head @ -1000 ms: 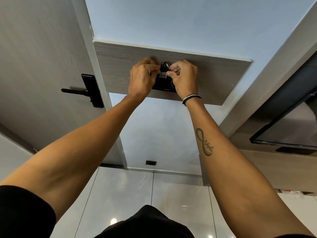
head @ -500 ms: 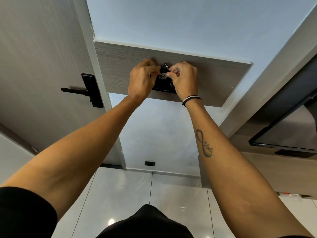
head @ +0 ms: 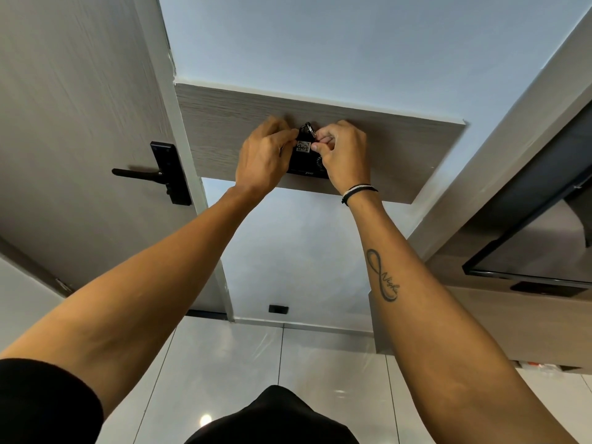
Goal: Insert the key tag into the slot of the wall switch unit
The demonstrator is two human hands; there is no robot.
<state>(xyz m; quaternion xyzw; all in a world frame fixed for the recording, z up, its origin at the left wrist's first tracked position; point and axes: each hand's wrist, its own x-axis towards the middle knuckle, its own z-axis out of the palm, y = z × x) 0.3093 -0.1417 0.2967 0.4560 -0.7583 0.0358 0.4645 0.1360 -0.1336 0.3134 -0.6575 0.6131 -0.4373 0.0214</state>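
A black wall switch unit [head: 304, 166] is mounted on a grey wood-grain wall panel [head: 400, 149]. In front of its upper part is a black key tag [head: 303, 146] with a white numbered label and a metal ring at its top. My left hand [head: 262, 161] pinches the tag's left edge. My right hand [head: 342, 155] pinches its right edge, with a dark band on the wrist. Both hands cover most of the switch unit, and the slot itself is hidden.
A grey door with a black lever handle and lock plate [head: 168, 173] stands to the left. A dark screen [head: 538, 238] is mounted on the wall to the right. A small black socket [head: 278, 309] sits low on the pale wall above a glossy tiled floor.
Both hands stay on the key tag at the switch unit. The tag's white label now shows a little more squarely between the fingers.
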